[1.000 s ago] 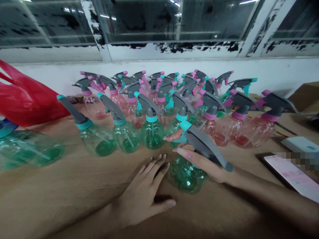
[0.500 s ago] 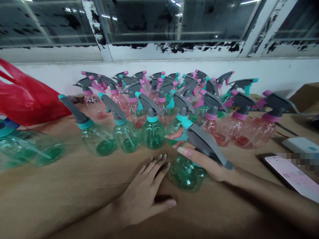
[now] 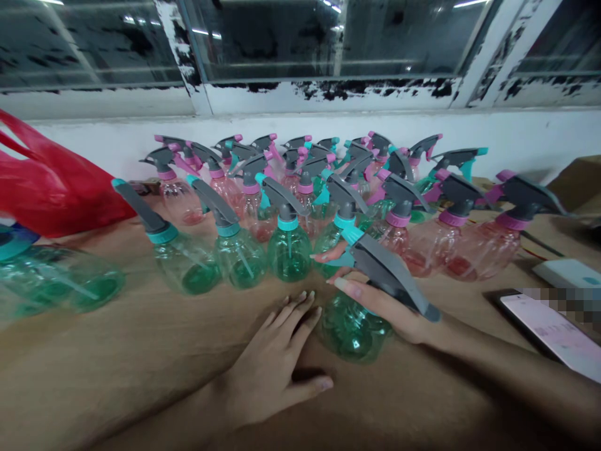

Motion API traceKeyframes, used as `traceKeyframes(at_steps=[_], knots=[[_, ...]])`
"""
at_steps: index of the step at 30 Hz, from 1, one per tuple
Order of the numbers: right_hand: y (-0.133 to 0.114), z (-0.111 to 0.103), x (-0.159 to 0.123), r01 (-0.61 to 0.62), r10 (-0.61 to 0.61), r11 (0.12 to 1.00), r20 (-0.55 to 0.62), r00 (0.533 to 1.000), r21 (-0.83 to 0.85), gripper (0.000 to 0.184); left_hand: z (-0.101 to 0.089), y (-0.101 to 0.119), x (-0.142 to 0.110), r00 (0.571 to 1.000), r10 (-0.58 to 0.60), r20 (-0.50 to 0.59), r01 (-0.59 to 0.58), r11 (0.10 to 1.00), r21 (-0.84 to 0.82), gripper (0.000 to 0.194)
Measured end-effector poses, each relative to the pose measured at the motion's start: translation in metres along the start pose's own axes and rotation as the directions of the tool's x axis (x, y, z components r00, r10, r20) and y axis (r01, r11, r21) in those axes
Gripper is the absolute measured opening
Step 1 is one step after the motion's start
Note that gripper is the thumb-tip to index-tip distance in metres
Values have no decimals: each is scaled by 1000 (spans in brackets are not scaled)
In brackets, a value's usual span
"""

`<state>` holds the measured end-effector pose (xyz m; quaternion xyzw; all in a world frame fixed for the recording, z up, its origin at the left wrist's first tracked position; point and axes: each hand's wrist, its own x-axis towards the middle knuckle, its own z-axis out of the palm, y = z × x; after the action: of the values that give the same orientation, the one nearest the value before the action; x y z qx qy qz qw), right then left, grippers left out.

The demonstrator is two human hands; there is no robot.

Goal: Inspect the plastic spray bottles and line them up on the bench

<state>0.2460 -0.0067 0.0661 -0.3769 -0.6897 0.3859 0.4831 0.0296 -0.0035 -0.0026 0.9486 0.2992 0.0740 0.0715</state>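
Observation:
My right hand (image 3: 389, 304) is wrapped round the neck of a green spray bottle (image 3: 353, 332), under its grey and teal trigger head. The bottle stands on the brown table (image 3: 178, 369), just right of my left hand (image 3: 282, 357). That left hand lies flat on the tabletop with its fingers stretched out, holding nothing. Just beyond my hands stand more green spray bottles, among them one with a teal collar (image 3: 288, 254) and another to its left (image 3: 239, 257). Pink spray bottles (image 3: 432, 244) continue the front row to the right.
Several more pink and green spray bottles crowd the back by the white wall (image 3: 107, 138). A red plastic bag (image 3: 61, 181) sits at the far left. On the right lie a phone (image 3: 549, 332), a white box-like item (image 3: 568, 275) and a brown cardboard box (image 3: 580, 185).

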Motion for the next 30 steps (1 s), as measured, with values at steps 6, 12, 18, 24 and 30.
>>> traceKeyframes(at_steps=[6, 12, 18, 24, 30], knots=[[0, -1, 0, 15, -15, 999, -3, 1000, -28, 23, -2, 1, 1, 1000, -14, 27, 14, 1000, 4, 77], [-1, -1, 0, 8, -8, 1000, 3, 1000, -18, 22, -3, 1, 1, 1000, 1, 10, -1, 1000, -1, 76], [-1, -1, 0, 9, -9, 1000, -1, 1000, -7, 20, -1, 0, 1, 1000, -8, 18, 9, 1000, -11, 77], [-2, 0, 0, 10, -11, 1000, -18, 1000, -21, 20, 0, 0, -1, 1000, -17, 23, 17, 1000, -8, 78], [-2, 1, 0, 24, -26, 998, -27, 999, -57, 16, -1, 1, -1, 1000, -14, 21, 14, 1000, -10, 77]])
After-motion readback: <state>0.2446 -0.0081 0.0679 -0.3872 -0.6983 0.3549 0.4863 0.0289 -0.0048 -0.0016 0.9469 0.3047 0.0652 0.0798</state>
